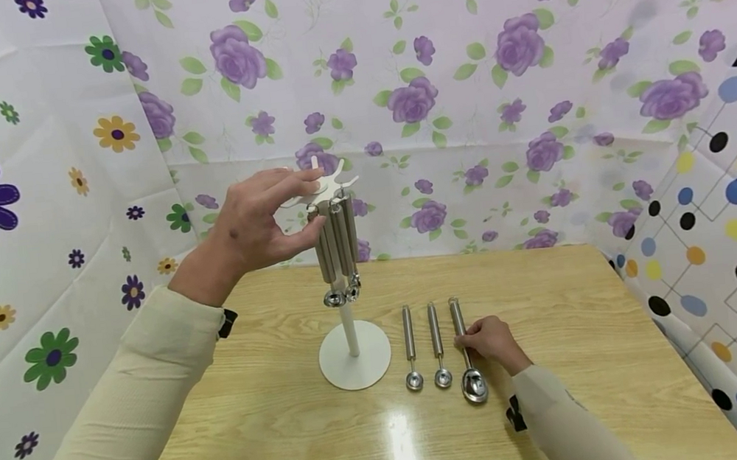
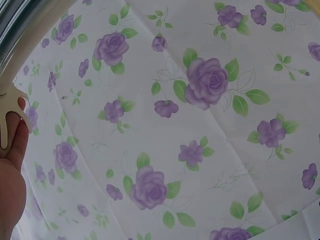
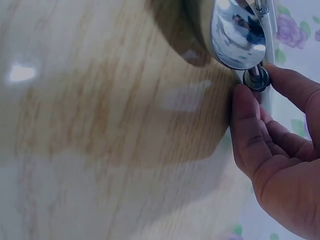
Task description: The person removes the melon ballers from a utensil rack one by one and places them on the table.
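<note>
While the left hand (image 1: 255, 226) grips the white stand (image 1: 350, 329), the right hand (image 1: 491, 340) pinches a large steel spoon (image 1: 474, 386).
Likely rigid, slick, bowl-heavy; best held by the handle (image 1: 457, 316).

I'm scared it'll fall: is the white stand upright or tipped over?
Upright: the white stand rises from its round base on the table, with the left hand at its top.

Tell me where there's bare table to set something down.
Bare table lies left of the white stand, in front of it between the sleeves, and right of the right hand toward the dotted cloth. It's crowded between stand and right hand, where three metal scoops lie.
</note>
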The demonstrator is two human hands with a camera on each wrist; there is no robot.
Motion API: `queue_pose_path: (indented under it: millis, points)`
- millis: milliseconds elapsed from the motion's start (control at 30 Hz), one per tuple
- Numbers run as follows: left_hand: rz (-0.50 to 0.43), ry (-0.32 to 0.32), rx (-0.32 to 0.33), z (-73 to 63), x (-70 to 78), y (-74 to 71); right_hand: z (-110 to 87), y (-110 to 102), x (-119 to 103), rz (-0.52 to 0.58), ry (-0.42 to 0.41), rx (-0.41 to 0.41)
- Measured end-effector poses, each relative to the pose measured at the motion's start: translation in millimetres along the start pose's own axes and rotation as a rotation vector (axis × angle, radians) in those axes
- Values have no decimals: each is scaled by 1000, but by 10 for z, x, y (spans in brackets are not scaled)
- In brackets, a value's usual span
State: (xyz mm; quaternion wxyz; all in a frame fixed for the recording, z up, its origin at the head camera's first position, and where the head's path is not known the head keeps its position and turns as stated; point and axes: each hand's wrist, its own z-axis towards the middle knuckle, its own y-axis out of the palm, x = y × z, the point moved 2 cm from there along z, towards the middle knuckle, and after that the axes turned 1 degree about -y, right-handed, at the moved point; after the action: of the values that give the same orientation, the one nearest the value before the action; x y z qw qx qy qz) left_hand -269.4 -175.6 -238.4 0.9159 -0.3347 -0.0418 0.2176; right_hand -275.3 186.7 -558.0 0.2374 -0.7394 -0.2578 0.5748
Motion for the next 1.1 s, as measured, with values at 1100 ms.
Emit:
queue_pose_path:
  millis: [1100]
  points:
    - [-30, -31, -19, 4, 38, -34, -329, -658, -1087, 75, -401, -98]
